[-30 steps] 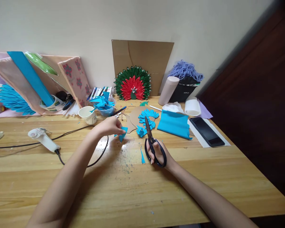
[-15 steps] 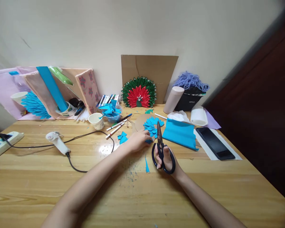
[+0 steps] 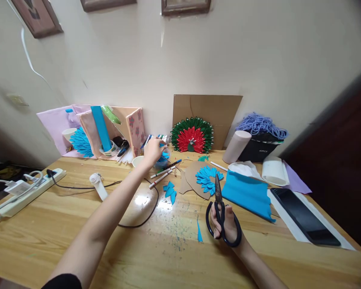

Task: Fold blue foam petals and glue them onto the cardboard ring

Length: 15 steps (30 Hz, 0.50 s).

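Observation:
My left hand [image 3: 154, 151] reaches over a small clear tub [image 3: 166, 160] at the back, its fingers bent together. Blue scraps [image 3: 161, 157] fill the tub right under the fingertips, and whether a piece is between them is hidden. My right hand [image 3: 228, 224] grips black-handled scissors [image 3: 218, 196], blades closed and pointing up and away. Just beyond the blades lies a round cardboard piece [image 3: 194, 180] with a ring of blue petals [image 3: 205, 178] on it. Loose blue pieces [image 3: 170, 192] rest on the table left of the cardboard, and a thin blue sliver [image 3: 199, 232] lies nearer me.
Markers [image 3: 161, 178] lie before the tub, beside a paper cup [image 3: 137, 161]. A glue gun [image 3: 98, 186] and its cord are at left. Blue crepe paper [image 3: 248, 194] and a phone [image 3: 303, 216] lie at right. A red-green peacock [image 3: 191, 138] leans on cardboard behind.
My left hand has left the petalled cardboard and moved back and left to the tub. The scissors stay in my right hand. The view has tilted up and turned left.

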### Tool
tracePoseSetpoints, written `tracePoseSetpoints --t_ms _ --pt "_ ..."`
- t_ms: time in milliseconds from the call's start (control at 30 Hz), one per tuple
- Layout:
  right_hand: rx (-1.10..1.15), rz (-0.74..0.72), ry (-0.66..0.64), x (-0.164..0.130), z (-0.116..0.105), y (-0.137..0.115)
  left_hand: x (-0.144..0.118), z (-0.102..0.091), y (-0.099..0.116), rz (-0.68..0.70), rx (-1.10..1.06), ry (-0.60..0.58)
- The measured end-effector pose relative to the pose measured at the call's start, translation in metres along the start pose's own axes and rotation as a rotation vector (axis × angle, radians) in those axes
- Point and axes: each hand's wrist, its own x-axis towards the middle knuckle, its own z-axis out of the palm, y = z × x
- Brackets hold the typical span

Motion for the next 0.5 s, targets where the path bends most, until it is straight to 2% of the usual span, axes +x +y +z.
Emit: tracePoseSetpoints --t_ms 100,167,200,300,400,433,500 --pt "0.082 0.034 0.061 -0.001 0.005 -0.001 -0.004 -0.002 -0.006 0.038 -0.006 0.018" --pt "0.099 0.051 0.055 -0.001 0.007 -0.002 -0.024 -0.004 0.002 0.124 -0.099 0.015" --pt "0.101 0.051 0.049 -0.001 0.007 -0.002 -0.038 -0.004 0.009 0.172 -0.134 -0.033" --pt "0.090 0.016 0.055 0.000 0.007 -0.004 -0.088 0.001 0.032 0.360 -0.232 -0.282" --pt "0.066 -0.049 0.102 0.002 0.003 -0.006 -0.131 0.022 0.048 0.675 -0.331 -0.686" --pt "0.061 -0.068 0.118 0.003 0.002 -0.007 -0.141 0.031 0.052 0.726 -0.320 -0.754" --pt "0.057 -0.093 0.140 0.005 -0.002 -0.010 -0.154 0.048 0.057 0.749 -0.314 -0.809"
